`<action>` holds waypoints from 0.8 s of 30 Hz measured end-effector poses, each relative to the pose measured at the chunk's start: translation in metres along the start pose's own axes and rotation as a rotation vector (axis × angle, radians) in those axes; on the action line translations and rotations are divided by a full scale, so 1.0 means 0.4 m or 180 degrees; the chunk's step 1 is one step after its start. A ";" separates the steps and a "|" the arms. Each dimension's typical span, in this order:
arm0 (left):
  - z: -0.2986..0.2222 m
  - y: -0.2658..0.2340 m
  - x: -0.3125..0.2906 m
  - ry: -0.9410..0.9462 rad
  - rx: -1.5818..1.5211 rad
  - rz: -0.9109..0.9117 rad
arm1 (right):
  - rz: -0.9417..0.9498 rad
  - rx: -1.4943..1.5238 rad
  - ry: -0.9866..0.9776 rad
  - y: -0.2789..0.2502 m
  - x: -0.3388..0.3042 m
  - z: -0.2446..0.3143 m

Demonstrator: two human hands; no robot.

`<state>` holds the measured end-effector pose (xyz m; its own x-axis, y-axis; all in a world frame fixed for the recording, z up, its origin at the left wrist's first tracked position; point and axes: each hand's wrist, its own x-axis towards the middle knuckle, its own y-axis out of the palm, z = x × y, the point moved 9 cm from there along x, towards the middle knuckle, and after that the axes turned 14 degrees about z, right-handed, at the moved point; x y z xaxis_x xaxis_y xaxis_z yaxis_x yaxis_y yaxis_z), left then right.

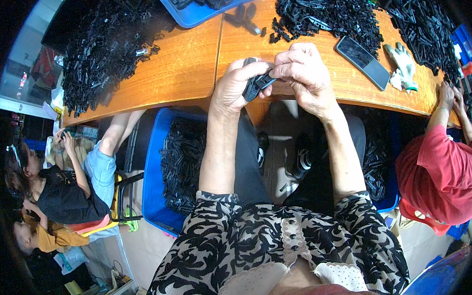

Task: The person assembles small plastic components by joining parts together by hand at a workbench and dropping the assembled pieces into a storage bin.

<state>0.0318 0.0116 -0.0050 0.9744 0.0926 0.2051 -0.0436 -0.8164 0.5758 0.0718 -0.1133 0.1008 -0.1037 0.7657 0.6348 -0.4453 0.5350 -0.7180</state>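
Above the near edge of the wooden table (pixel 188 59), both hands meet at a small black plastic part (pixel 254 86). My left hand (pixel 232 88) is closed around it, with the thumb along its top. The fingers of my right hand (pixel 306 77) pinch at its right end; whether they hold a separate smaller piece is hidden. The exact kind of the part does not show. Beyond my hands, a few longer black pieces (pixel 244 20) lie loose on the table.
Heaps of black plastic parts (pixel 322 9) cover the table's far side. A phone (pixel 363 62) and a pale glove (pixel 401 66) lie at right. Blue bins (pixel 151 178) of black parts flank my legs. People sit at left (pixel 67 193) and right (pixel 443 174).
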 end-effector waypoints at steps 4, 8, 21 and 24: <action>0.006 0.012 -0.003 -0.0278 0.0154 0.0002 | -0.0069 -0.0190 0.0059 -0.011 -0.001 0.006; 0.008 0.007 -0.005 -0.0215 0.0032 0.0025 | 0.0029 -0.0192 0.0002 -0.012 -0.001 0.005; -0.032 0.031 -0.036 -0.0241 0.1171 -0.0602 | -0.0168 0.2385 0.2151 0.114 -0.080 -0.144; -0.062 0.045 -0.061 -0.0259 0.1506 -0.0585 | -0.0189 0.2773 0.2128 0.124 -0.077 -0.158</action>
<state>0.0020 0.0089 0.0199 0.9714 0.2296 0.0610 0.2164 -0.9611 0.1716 0.1088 -0.0877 0.0276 0.3243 0.9267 0.1901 -0.9361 0.3433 -0.0768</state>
